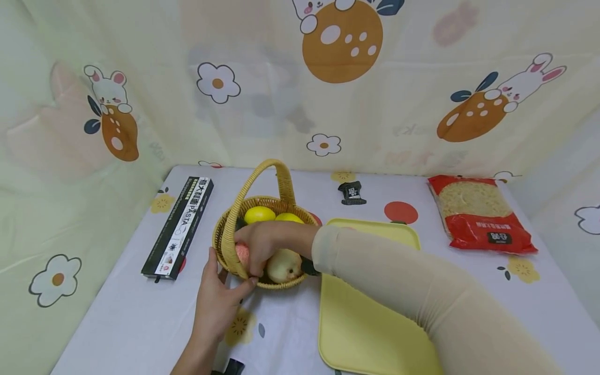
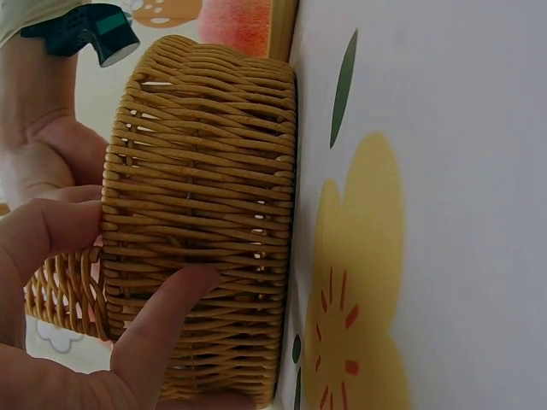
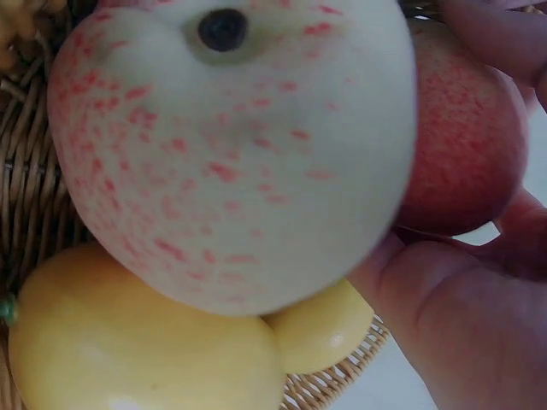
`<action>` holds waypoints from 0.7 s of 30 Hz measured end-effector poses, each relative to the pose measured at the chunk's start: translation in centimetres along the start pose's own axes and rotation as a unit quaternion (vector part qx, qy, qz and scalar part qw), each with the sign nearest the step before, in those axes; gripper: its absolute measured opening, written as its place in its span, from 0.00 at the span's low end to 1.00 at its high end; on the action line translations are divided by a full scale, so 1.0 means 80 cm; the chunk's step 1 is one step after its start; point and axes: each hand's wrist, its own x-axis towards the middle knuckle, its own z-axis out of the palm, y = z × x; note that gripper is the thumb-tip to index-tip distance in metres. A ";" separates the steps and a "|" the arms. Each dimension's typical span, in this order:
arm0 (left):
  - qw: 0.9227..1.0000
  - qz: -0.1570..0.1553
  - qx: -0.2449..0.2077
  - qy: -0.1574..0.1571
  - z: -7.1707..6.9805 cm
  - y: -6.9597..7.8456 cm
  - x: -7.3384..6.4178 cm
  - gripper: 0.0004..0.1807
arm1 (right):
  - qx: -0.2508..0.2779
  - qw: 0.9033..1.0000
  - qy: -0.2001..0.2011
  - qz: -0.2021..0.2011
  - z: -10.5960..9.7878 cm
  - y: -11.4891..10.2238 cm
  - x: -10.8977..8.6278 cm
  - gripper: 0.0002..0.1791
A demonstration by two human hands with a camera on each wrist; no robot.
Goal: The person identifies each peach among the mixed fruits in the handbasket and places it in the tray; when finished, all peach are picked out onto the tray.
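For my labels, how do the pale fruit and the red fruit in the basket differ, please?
The pale fruit is whitish with red flecks; the red fruit is reddish where visible. The right hand grips the red fruit, not the pale fruit. Both are in the basket.

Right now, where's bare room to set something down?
The yellow tray is bare this side of the sleeve. Cloth is bare between the pasta box and basket, and between the black packet and red bag. Crowded: the basket, with fruit and right hand inside, left hand against it.

"PASTA" on black-and-white box (image 1: pixel 178 227); red bag's (image 1: pixel 483 214) lettering blurred.
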 end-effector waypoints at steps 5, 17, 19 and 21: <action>1.000 0.004 -0.001 -0.002 -0.001 0.003 -0.002 0.68 | 0.011 1.000 -0.012 0.002 0.003 0.002 0.004 0.41; 1.000 0.009 -0.008 -0.001 0.000 0.003 -0.004 0.68 | 0.048 0.998 0.010 -0.025 0.004 0.011 0.000 0.41; 1.000 0.007 -0.007 -0.001 0.000 0.004 -0.004 0.68 | 0.063 0.998 0.017 -0.025 0.005 0.014 -0.003 0.42; 1.000 0.006 -0.008 -0.002 0.000 0.004 -0.004 0.68 | 0.073 0.997 0.022 -0.029 0.005 0.017 -0.005 0.42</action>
